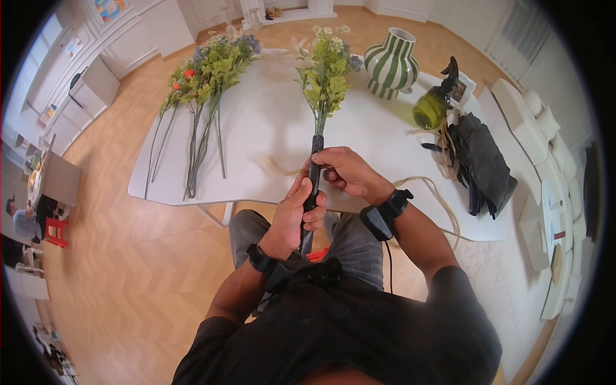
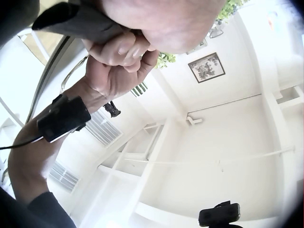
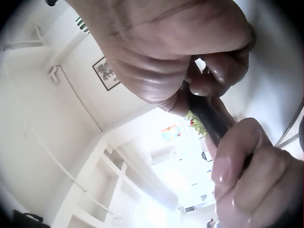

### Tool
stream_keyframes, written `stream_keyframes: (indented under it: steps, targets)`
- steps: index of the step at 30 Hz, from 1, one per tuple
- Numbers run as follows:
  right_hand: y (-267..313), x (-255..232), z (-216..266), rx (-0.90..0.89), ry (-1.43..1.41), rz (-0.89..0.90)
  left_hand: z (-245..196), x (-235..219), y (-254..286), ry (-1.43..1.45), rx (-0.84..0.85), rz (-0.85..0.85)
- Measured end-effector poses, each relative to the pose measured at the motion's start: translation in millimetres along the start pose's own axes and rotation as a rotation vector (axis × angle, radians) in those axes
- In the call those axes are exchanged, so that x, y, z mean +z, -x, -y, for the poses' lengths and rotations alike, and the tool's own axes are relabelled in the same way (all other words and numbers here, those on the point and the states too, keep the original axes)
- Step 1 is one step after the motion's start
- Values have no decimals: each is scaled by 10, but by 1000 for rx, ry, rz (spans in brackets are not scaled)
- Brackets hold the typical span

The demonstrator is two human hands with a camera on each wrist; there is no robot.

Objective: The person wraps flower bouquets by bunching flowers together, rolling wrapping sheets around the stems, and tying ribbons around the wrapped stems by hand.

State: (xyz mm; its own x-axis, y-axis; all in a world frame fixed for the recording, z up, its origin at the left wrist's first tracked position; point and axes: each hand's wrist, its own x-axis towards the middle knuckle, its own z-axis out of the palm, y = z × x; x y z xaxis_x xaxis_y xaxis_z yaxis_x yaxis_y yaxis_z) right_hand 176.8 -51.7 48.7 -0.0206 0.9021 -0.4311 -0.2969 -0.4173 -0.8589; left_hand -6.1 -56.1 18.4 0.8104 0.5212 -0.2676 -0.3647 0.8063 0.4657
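Note:
A bunch of green stems with small white and blue flowers [image 1: 325, 83] stands upright, its lower stems inside a black wrap [image 1: 316, 149]. My left hand [image 1: 296, 215] grips the lower part of the black wrap, fingers curled round it. Higher up, my right hand [image 1: 350, 172] pinches the wrap near its top edge between thumb and fingers. The right wrist view shows the dark wrap [image 3: 209, 118] running between the right hand [image 3: 175, 52] and the left hand [image 3: 259, 173]. In the left wrist view the wrap [image 2: 90, 23] reaches past the curled fingers.
Loose flower stems [image 1: 208, 80] lie on the white table [image 1: 250, 138] at left. A green-striped vase [image 1: 391, 64], a green glass vase [image 1: 430, 109], black wrapping material [image 1: 484, 160] and tan ribbon [image 1: 443, 205] are at right.

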Motion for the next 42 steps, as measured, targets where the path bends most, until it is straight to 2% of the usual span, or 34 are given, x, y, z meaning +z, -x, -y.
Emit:
stream_keyframes:
  steps: [2, 12, 14, 18, 20, 21, 23, 24, 26, 28, 30, 31, 33, 36, 37, 38, 39, 42]
  targets:
    - [38, -9, 34, 16, -6, 91, 8, 19, 6, -2, 14, -3]
    - [15, 26, -35, -1, -13, 63, 24, -16, -55, 21, 41, -65]
    - [57, 111, 11, -58, 17, -197, -2, -37, -62, 31, 30, -52]
    - [-3, -59, -76, -63, -2, -52, -39, -83, -71, 106, 8, -21]
    - [76, -121, -67, -115, 117, 37, -60, -79, -58, 141, 11, -24]
    - [91, -198, -71, -114, 116, 38, -71, -82, -52, 178, 15, -27]
    - [89, -348, -86, -167, 442, 4, -100, -116, -61, 172, 9, -11]
    - [57, -368, -101, -164, 440, 3, -107, -135, -64, 164, -1, 7]
    - [18, -407, -118, -301, 548, -10, -107, -163, -80, 150, -13, 46]
    - [-34, -327, -143, -327, 486, -24, -103, -128, -95, 134, -19, 87]
    - [-80, -192, -133, -349, 426, -31, -89, -46, -67, 284, -72, 20]
    - [-85, -124, -96, -331, 395, -12, -60, -156, -99, 283, -71, 19]
    - [-79, -100, -45, -316, 363, 12, 15, -472, -199, 352, -172, 324]
    - [-4, -180, -16, -305, 328, 98, -11, -446, -125, 344, -137, 244]
    - [58, -220, 3, -299, 476, 102, -45, -366, -88, 345, -137, 243]
    - [94, -257, 18, -293, 625, 106, -107, -234, -49, 228, -88, 157]
    - [107, -304, 22, -291, 628, 104, -135, -142, -33, 113, -42, 73]
    - [130, -372, -19, -305, 693, 29, -113, -45, -37, 190, 13, 27]
